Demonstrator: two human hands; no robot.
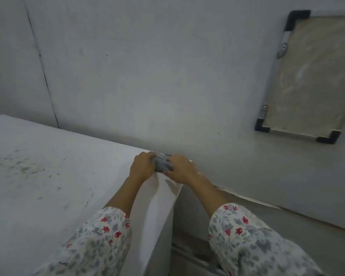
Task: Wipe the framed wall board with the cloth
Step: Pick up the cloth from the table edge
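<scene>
Cloth [162, 163], one grey wad, is gripped between both hands, left hand [142, 166] and right hand [180, 170] curled round it at the corner of one white worktop [48, 166]. Wiping is judged not yet begun; the one framed board [309, 76], dusty, hangs well apart on the wall to the upper right, so the cloth must be raised there.

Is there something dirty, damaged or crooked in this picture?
Yes. The framed wall board looks dusty and smeared. Dark smudges mark the white surface at left. Both hands, left hand and right hand, grip the grey cloth, away from the board.
</scene>
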